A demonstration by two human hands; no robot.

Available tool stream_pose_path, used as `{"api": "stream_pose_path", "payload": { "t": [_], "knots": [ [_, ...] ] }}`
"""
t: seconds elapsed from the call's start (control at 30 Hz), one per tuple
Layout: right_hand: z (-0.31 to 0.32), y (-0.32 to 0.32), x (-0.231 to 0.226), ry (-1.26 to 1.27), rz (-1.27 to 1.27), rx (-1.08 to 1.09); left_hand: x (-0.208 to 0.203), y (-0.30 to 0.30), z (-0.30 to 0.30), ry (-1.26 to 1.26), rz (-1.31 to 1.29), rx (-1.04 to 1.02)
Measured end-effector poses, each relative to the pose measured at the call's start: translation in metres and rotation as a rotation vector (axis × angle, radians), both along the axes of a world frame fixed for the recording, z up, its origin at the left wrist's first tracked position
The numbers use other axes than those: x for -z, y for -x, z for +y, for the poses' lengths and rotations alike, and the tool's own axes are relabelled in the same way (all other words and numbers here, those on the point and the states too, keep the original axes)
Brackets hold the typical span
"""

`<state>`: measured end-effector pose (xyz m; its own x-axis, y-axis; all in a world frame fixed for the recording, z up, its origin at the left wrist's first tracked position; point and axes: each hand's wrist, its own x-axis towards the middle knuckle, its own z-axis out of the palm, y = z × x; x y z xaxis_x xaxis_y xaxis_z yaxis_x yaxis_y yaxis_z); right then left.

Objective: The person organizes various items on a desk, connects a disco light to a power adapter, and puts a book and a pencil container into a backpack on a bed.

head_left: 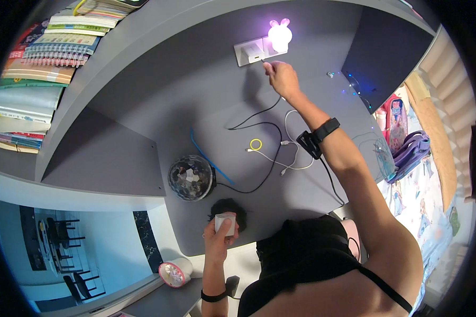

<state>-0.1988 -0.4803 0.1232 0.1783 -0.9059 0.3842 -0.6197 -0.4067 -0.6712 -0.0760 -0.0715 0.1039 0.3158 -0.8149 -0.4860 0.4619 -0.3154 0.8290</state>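
Note:
My right hand [283, 80] reaches up to the back panel, its thumb and finger pinched on the end of a black cable [269, 127]. That end is right by a white plug-in charger [253, 52] in the wall socket plate [240, 56]; whether it touches the port, I cannot tell. Beside the charger glows a night light [280, 38] with rabbit-like ears. The black cable trails over the desk to a clear-domed round lamp [188, 182]. At the desk's front edge my left hand [216, 245] grips a small white block [226, 222], next to a black fuzzy object [237, 210].
White cables [293, 168], a yellow ring [256, 144] and a blue strip [198, 145] lie on the grey desk [206, 222]. Tiny string lights [349, 84] run along the right. Books [31, 100] fill the left shelf. A white pot [175, 272] with a pink rim stands below left.

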Motion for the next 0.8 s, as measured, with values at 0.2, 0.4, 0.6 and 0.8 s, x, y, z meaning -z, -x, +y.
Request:
{"api": "stream_pose_path", "payload": {
  "t": [0.2, 0.4, 0.6, 0.8],
  "knots": [
    [-0.01, -0.01, 0.004, -0.648, -0.869, -0.344, -0.001, 0.004, -0.001, -0.011, -0.048, -0.002],
    [-0.01, -0.025, 0.007, -0.657, -1.017, -0.273, 0.002, 0.003, -0.002, -0.014, -0.053, -0.009],
    [-0.003, -0.041, -0.002, -0.592, -1.007, -0.132, 0.003, 0.004, -0.002, -0.013, -0.04, -0.002],
    [-0.008, -0.046, -0.007, -0.596, -0.995, -0.069, -0.006, 0.007, -0.01, -0.06, -0.053, -0.017]
  ]
}}
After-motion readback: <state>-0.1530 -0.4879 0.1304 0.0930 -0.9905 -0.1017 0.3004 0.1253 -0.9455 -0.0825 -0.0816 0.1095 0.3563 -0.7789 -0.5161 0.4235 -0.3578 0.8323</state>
